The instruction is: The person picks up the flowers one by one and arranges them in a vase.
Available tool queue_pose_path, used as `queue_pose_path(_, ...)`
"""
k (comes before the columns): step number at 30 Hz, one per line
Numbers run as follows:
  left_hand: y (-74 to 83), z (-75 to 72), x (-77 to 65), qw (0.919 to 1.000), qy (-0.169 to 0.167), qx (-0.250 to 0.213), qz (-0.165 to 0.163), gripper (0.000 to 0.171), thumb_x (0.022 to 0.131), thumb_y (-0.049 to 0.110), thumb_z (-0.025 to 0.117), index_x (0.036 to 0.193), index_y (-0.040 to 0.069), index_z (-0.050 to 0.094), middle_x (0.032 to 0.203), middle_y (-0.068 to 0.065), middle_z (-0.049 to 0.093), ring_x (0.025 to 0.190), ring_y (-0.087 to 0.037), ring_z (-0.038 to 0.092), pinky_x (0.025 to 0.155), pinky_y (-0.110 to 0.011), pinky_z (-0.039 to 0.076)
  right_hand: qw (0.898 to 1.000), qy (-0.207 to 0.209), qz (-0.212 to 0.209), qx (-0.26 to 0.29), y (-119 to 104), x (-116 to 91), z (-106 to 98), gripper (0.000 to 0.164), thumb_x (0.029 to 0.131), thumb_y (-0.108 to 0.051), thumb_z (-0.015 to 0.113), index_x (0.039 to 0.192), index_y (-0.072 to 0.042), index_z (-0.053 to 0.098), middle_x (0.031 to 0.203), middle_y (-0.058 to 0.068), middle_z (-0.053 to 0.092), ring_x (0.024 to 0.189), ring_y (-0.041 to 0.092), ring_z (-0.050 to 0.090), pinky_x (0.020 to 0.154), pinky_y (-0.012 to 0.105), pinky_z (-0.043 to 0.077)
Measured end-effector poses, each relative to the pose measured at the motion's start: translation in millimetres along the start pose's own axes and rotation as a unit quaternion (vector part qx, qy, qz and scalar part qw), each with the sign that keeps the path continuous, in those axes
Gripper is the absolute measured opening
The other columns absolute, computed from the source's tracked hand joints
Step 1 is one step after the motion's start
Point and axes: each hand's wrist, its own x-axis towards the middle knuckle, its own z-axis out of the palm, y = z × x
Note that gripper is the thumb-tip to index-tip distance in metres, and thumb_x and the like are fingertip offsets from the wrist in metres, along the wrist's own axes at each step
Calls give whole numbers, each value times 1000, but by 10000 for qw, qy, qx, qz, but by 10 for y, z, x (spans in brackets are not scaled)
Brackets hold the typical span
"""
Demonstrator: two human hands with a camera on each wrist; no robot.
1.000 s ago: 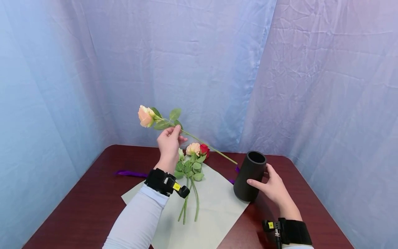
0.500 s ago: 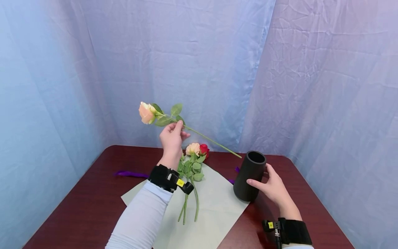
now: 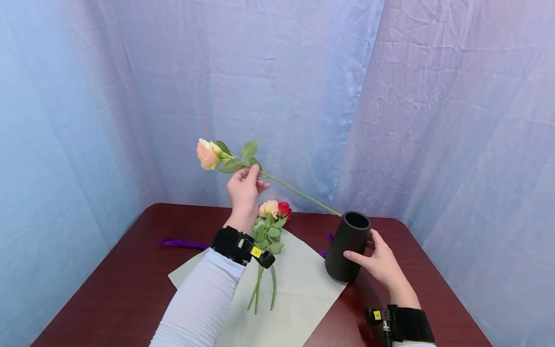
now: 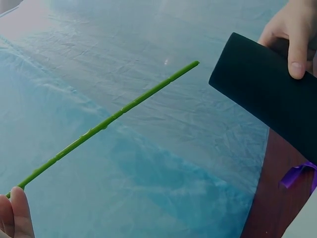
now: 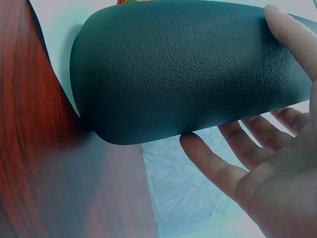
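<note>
My left hand pinches the stem of a peach rose just below its leaves. The rose slants in the air, bloom at the upper left and bare stem running down to the right. In the left wrist view the stem's cut end stands a short gap from the mouth of the black vase. That vase stands slightly tilted at the right corner of the paper. My right hand holds the vase from its right side, thumb on the near face and fingers along the far side.
A cream rose and a red rose lie with leafy stems on pale wrapping paper. Purple ribbon pokes out at both sides of the paper on the dark wooden table. Blue-violet cloth hangs behind.
My left hand has moved up and to the right with the peach rose, bringing its stem end to the vase's rim in the head view. The right hand and vase have stayed put.
</note>
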Motion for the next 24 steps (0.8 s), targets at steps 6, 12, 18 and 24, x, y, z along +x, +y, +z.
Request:
queue_pose_path(6,24,48,2,10000,-56,-18,-19,20,98,21,72,103,4,63,87,-7,61,59,-14,60,65,-35,60,10000,-5,-40,59,12,13,24,91,83,-44,85,153,-15,35,140,16,51,125,40,56,91,56,53)
queue_pose_path(12,36,80,-5,10000,-71,38,-32,20,97,22,73,102,5,63,88,-7,61,58,-13,60,65,-34,60,10000,-13,11,20,-6,22,33,91,83,-45,85,153,-16,35,141,16,51,127,39,55,92,56,53)
queue_pose_path(18,10,132,-45,9999,-86,5,-81,20,97,22,73,101,5,63,89,-7,62,57,-13,59,63,-33,60,10000,-21,2,-7,-26,12,13,91,85,-43,84,154,-14,33,142,17,50,128,39,54,92,55,53)
queue_pose_path(24,-47,179,-60,9997,-241,28,-44,19,96,21,74,98,6,63,90,-9,63,55,-13,59,61,-32,59,10000,-20,-37,68,-23,11,15,92,85,-40,84,155,-13,31,143,18,49,128,40,54,92,54,53)
